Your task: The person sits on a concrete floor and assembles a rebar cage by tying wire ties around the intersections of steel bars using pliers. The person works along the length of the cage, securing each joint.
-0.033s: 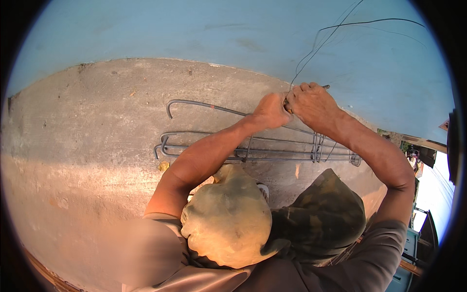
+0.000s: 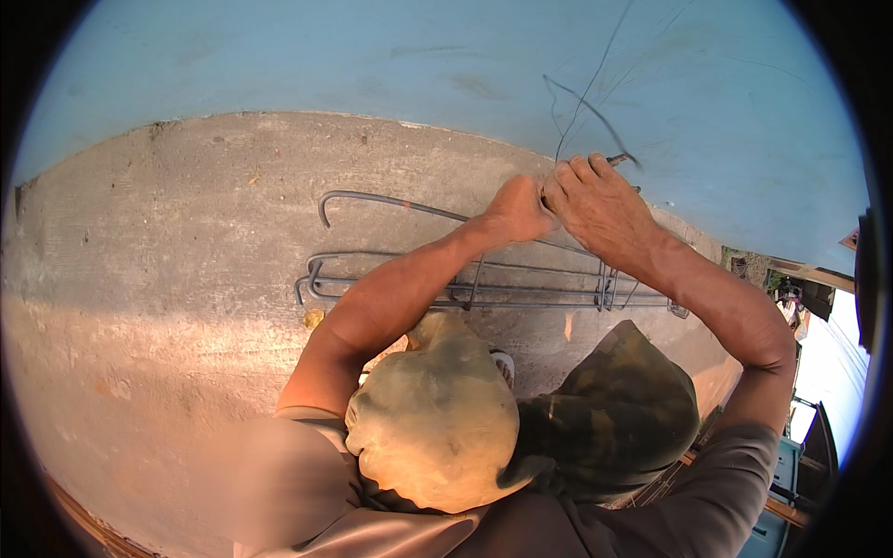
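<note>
Left hand [image 2: 516, 209] and right hand [image 2: 595, 200] touching, each grip closed around thin dark wire [image 2: 581, 107] trailing up across the blue wall [image 2: 326, 65]. Below, hooked rebar bundle [image 2: 484, 284] flat on concrete floor [image 2: 167, 279]

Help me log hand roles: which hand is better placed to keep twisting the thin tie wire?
Probably the right hand: it sits on top, nearest the thin tie wire, with a tool tip showing past its fingers. The left hand is closed on the bent rebar.
</note>
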{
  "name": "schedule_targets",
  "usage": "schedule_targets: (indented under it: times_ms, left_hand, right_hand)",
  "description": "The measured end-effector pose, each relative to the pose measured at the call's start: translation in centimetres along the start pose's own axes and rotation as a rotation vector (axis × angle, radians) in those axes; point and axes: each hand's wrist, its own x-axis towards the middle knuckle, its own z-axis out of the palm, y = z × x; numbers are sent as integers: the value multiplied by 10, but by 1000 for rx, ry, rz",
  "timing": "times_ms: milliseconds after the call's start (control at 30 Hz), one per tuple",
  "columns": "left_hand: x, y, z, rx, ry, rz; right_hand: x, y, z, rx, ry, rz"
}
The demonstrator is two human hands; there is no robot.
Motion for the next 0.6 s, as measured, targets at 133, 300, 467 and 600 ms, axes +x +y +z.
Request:
schedule_targets:
  times_ms: [133, 300, 467, 600]
  left_hand:
    - [9, -2, -2, -26, -130, -51]
    - [-1, 9, -14, -55, -96, -120]
    - [-11, 25, 24, 93, 311, 132]
    - [2, 15, -2, -42, 103, 101]
  right_hand:
    - [-18, 8, 19, -285, 178, -55]
    - [1, 30, 35, -67, -301, 96]
    - [42, 54, -1, 353, -875, 253]
    - [55, 46, -9, 303, -732, 222]
